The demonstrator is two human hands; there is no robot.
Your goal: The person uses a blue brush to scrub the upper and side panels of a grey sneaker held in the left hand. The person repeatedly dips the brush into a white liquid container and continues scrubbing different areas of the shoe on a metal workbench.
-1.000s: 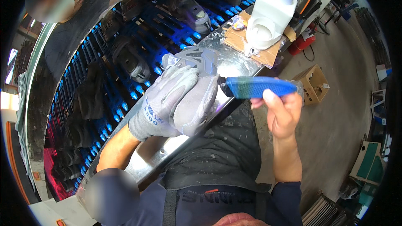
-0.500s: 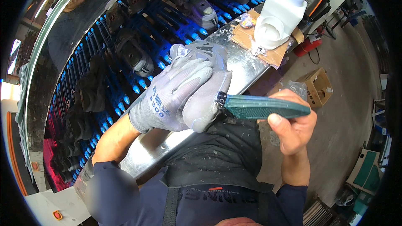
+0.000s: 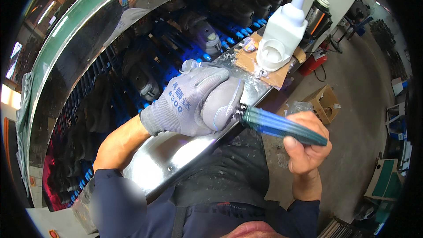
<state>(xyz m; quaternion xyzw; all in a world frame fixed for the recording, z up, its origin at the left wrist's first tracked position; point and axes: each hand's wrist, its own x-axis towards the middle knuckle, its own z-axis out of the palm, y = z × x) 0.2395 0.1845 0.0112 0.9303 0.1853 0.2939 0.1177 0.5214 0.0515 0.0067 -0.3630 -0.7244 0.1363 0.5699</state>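
Observation:
Gloved in grey, my left hand [image 3: 183,101] is wrapped round a grey shoe upper [image 3: 223,101]. The rounded end of the upper points right, over the metal ledge [image 3: 154,161]. Bare fingers of my right hand [image 3: 306,143] pinch the dark green handle of a brush [image 3: 282,125]. Its dark bristle end meets the lower right edge of the upper. The underside of the upper is turned away from view.
Behind my left hand runs a rack conveyor [image 3: 176,61] lit blue, carrying several dark shoes. A white squeeze bottle [image 3: 282,35] stands on cardboard [image 3: 273,77] on the ledge, beside a dark flask [image 3: 318,17]. An open carton [image 3: 324,103] sits on the floor at right.
The upper has turned in my left hand, and a pale blue outline now shows on it. The brush has tilted, its bristle end shifting slightly right along the edge. The conveyor looks darker.

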